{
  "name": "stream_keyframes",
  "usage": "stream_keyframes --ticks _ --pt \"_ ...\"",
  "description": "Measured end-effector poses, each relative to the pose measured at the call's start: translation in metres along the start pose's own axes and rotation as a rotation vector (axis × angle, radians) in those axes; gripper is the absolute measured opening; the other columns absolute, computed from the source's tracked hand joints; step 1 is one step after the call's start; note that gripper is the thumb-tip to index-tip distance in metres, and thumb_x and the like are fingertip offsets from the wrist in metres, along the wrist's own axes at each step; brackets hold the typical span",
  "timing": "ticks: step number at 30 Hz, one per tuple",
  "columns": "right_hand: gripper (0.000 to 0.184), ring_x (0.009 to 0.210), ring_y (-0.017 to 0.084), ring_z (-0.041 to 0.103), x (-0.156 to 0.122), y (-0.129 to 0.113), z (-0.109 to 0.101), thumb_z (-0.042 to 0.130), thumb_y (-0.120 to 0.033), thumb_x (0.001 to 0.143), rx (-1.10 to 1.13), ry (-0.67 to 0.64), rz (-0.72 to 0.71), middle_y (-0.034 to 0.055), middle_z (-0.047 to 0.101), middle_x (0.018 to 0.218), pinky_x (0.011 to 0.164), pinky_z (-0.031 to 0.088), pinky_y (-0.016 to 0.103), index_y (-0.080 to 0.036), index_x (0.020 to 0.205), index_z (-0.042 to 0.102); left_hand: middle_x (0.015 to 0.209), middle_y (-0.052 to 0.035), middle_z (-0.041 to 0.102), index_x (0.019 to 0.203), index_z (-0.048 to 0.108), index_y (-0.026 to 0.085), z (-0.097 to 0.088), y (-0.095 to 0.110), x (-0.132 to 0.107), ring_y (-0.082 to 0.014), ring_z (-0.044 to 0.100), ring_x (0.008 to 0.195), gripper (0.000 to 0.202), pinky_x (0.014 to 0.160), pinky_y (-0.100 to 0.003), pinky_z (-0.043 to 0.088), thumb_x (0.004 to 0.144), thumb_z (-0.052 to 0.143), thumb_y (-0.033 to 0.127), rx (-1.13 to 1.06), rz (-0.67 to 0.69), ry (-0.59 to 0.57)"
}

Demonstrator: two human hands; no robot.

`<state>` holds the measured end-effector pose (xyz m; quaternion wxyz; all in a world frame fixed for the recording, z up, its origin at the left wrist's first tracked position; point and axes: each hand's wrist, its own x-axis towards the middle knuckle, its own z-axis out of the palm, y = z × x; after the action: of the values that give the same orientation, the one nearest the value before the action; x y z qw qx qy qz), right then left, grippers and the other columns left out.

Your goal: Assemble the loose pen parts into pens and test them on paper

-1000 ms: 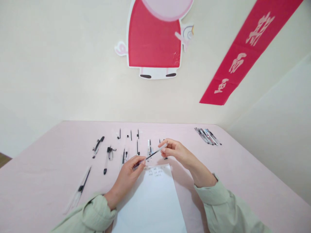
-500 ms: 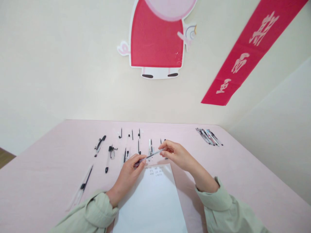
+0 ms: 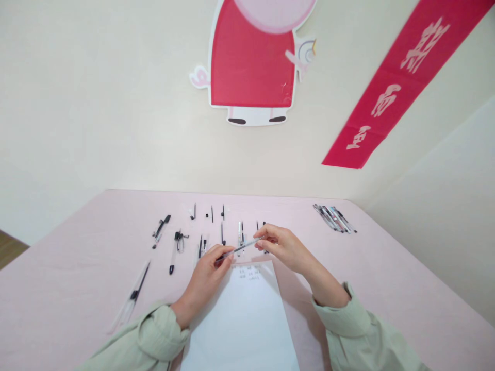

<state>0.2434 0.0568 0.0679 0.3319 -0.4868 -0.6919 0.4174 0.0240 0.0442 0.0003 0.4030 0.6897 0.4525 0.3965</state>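
A clear-barrelled pen with a dark section hangs above the far end of a white sheet of paper. Its lower left end is pinched by my left hand. The fingertips of my right hand close on the upper right end, which they partly cover. Small dark handwriting runs along the sheet's far edge. Just beyond my hands lie pen parts, among them a dark refill and a clear barrel.
The table has a pink cover. Disassembled pens and caps lie to the left, with a long clear barrel and dark refill nearest me. At the far right is a row of several pens. A wall stands behind the table.
The view has shifted slightly. Both hands keep hold of the pen in nearly the same pose; no part on the table has visibly moved.
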Motion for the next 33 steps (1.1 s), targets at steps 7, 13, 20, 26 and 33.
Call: stream_keyframes --ticks 7,13,20,26,33 --pt "0.009 0.071 0.014 0.063 0.0 -0.003 0.0 0.058 -0.022 0.08 -0.016 0.005 0.034 0.001 0.065 0.074 0.067 0.047 0.025 -0.017 0.086 0.063 0.093 -0.0049 0.064 0.098 0.067 0.02 -0.001 0.001 0.0 -0.0193 0.061 0.086 0.024 0.074 -0.029 0.048 0.09 0.05 0.036 -0.017 0.002 0.004" --pt "0.009 0.071 0.015 0.063 -0.001 -0.006 0.0 0.059 -0.024 0.08 -0.031 -0.007 0.049 0.0014 0.065 0.073 0.067 0.047 0.025 -0.017 0.085 0.062 0.092 -0.0055 0.064 0.098 0.067 0.02 -0.001 0.001 0.0 -0.0196 0.061 0.085 0.025 0.074 -0.029 0.048 0.09 0.049 0.037 0.005 0.022 -0.014" --pt "0.011 0.069 0.015 0.063 -0.001 -0.003 0.0 0.057 -0.027 0.084 -0.072 -0.04 0.032 0.0028 0.067 0.074 0.066 0.047 0.025 -0.018 0.082 0.062 0.09 -0.005 0.065 0.096 0.067 0.02 -0.002 0.006 0.0 -0.0195 0.061 0.082 0.025 0.072 -0.029 0.048 0.09 0.049 0.036 0.022 0.02 -0.005" --pt "0.037 0.053 0.012 0.055 -0.001 0.0 0.001 0.045 -0.037 0.093 -0.299 -0.056 0.072 -0.0005 0.059 0.055 0.056 0.04 0.022 -0.018 0.065 0.059 0.092 -0.0058 0.065 0.098 0.067 0.02 -0.001 0.003 -0.001 -0.0191 0.061 0.084 0.025 0.072 -0.028 0.048 0.091 0.049 0.035 0.029 0.036 -0.019" --pt "0.013 0.067 0.012 0.057 -0.002 0.005 -0.007 0.056 -0.032 0.087 -0.189 -0.081 -0.002 -0.0007 0.062 0.076 0.059 0.04 0.021 -0.019 0.087 0.057 0.091 -0.0051 0.066 0.098 0.068 0.02 0.0 0.0 -0.001 -0.0189 0.062 0.085 0.025 0.073 -0.028 0.049 0.091 0.05 0.035 0.024 0.039 -0.016"
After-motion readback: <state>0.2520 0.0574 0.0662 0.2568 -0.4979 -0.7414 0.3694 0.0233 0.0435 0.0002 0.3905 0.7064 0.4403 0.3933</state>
